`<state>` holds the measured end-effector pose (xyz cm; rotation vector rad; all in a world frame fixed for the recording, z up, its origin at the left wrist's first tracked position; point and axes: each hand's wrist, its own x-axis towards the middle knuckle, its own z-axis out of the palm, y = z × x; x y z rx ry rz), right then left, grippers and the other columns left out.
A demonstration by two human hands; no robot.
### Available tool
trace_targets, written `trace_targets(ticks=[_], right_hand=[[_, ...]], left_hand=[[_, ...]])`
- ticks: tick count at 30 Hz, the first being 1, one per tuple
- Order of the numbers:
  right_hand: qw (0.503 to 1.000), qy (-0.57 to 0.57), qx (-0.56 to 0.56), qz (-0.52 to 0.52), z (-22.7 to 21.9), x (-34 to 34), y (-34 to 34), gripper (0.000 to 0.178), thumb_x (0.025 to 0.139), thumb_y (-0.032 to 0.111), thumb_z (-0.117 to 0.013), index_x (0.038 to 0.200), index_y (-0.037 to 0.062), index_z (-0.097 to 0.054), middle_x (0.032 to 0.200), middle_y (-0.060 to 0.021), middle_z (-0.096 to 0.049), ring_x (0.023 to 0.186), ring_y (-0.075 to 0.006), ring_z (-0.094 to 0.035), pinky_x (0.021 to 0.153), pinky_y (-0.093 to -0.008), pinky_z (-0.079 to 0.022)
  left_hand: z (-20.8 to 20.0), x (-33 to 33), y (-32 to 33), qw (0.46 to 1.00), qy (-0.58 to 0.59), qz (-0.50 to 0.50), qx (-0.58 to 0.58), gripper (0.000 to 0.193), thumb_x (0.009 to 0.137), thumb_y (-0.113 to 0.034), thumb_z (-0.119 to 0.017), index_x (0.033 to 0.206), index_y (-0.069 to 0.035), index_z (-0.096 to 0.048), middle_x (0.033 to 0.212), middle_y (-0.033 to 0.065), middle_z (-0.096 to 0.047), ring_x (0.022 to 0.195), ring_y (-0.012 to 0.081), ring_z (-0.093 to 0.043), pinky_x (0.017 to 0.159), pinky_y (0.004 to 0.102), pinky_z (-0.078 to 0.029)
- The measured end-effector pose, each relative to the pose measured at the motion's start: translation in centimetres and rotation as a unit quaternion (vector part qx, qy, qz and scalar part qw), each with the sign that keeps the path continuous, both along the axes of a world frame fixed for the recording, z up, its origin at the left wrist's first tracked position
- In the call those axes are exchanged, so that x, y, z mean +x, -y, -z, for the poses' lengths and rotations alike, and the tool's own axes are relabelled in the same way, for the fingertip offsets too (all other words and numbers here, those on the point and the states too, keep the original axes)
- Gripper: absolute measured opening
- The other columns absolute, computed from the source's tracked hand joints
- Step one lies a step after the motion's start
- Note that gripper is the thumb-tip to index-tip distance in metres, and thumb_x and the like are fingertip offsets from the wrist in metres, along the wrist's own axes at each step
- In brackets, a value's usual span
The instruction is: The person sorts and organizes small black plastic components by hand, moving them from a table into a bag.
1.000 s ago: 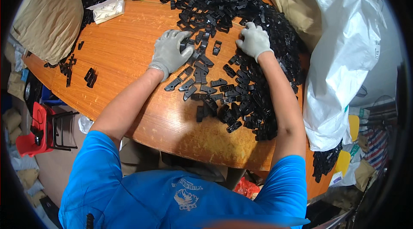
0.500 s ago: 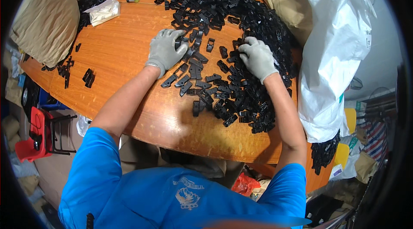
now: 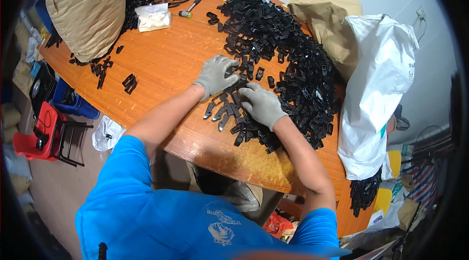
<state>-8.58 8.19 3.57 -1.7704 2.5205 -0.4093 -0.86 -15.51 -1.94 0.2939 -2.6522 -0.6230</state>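
Note:
Both hands wear grey gloves and work close together over small black plastic parts on the wooden table. My left hand (image 3: 215, 75) curves its fingers and thumb around a black plastic part (image 3: 231, 71), which the glove mostly covers. Just to the right and nearer, my right hand (image 3: 262, 105) rests over the parts with its fingers apart. Several longer black parts (image 3: 223, 110) lie below the hands, some with shiny ends. A large heap of black plastic parts (image 3: 308, 77) spreads behind and right of my hands.
A brown paper sack (image 3: 85, 11) stands on the left, near scattered parts (image 3: 129, 83). A screwdriver-like tool (image 3: 192, 5) and a small white packet (image 3: 153, 17) lie at the back. A white sack (image 3: 373, 99) stands at the right edge; a red chair (image 3: 41, 135) is lower left.
My right hand has moved left from the heap to beside my left hand. My view has shifted, so the table sits lower and further right.

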Motion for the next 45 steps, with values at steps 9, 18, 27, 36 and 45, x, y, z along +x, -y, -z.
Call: trace_targets(ticks=[9,18,27,36,45], right_hand=[[0.974,0.058,-0.176,0.132,-3.7,-20.4,1.8,0.030,0.098,0.030,-0.073,0.119,0.0106,-0.081,0.118,-0.0176,-0.078,0.113,-0.0356,-0.074,0.101,-0.0427,-0.057],[0.967,-0.091,-0.067,0.228,-1.2,-48.4,10.1,0.057,0.110,0.052,-0.044,0.129,0.0090,-0.077,0.136,-0.0280,-0.070,0.131,-0.0473,-0.064,0.113,-0.0495,-0.048],[0.984,0.010,-0.033,0.176,1.7,-49.1,17.6,0.086,0.108,0.074,-0.033,0.146,0.0053,-0.068,0.148,-0.0292,-0.064,0.142,-0.0466,-0.058,0.120,-0.0471,-0.043],[0.985,0.067,-0.063,0.147,1.5,-34.0,20.7,0.070,0.103,0.066,-0.056,0.138,0.0094,-0.075,0.140,-0.0223,-0.072,0.135,-0.0396,-0.066,0.117,-0.0427,-0.048],[0.969,0.142,-0.133,0.155,1.6,-25.4,17.8,0.062,0.100,0.058,-0.066,0.139,0.0098,-0.074,0.137,-0.0224,-0.074,0.130,-0.0396,-0.070,0.113,-0.0434,-0.052]], left_hand=[[-5.1,-10.9,10.9,0.997,-0.057,-0.011,0.051,0.059,0.103,-0.058,-0.064,0.145,-0.016,-0.067,0.147,0.0176,-0.067,0.141,0.0356,-0.059,0.120,0.0486,-0.045],[-4.7,-31.1,22.6,0.995,0.027,-0.089,0.021,0.076,0.108,-0.063,-0.050,0.157,-0.005,-0.056,0.153,0.0278,-0.062,0.147,0.0410,-0.056,0.122,0.0465,-0.044],[0.2,-32.8,24.4,0.994,-0.080,0.026,0.069,0.076,0.104,-0.061,-0.065,0.148,0.001,-0.061,0.148,0.0253,-0.066,0.141,0.0374,-0.060,0.119,0.0435,-0.048],[3.2,-25.9,23.8,0.986,-0.076,0.088,0.118,0.053,0.113,-0.042,-0.063,0.152,-0.007,-0.060,0.142,0.0098,-0.072,0.131,0.0182,-0.065,0.112,0.0328,-0.050],[-0.3,-16.4,18.4,0.992,-0.043,0.066,0.102,0.055,0.112,-0.040,-0.063,0.154,-0.005,-0.057,0.148,0.0136,-0.067,0.134,0.0236,-0.064,0.116,0.0378,-0.048]])
